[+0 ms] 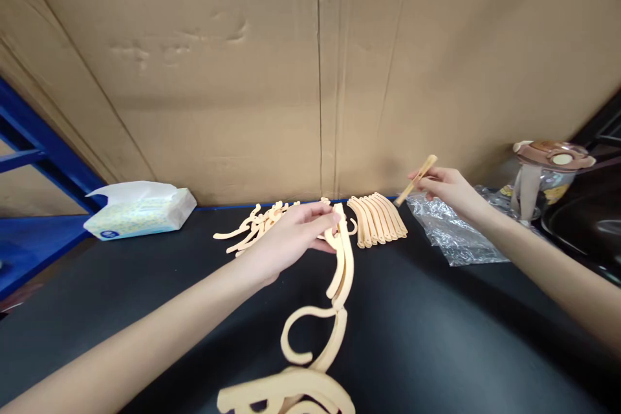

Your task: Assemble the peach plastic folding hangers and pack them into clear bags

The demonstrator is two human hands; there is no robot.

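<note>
My left hand (301,233) pinches the upper end of a cream plastic folding hanger (345,265), whose two curved arms hang down side by side. Between the fingers of my right hand (444,186), raised at the right, is a single slim hanger arm (416,180), tilted. Below my left hand, a cream hook (286,330) and another curved arm (334,339) lie on the black table. More hanger pieces (286,394) overlap at the near edge of the view. How they join is partly hidden.
Behind my left hand lies a loose pile of hooks (252,226). A neat row of hanger arms (378,220) stands right of it. Crumpled clear plastic (453,236) and a lidded bottle (550,168) are at the right, a tissue pack (140,210) at the left. Cardboard (218,77) walls the back.
</note>
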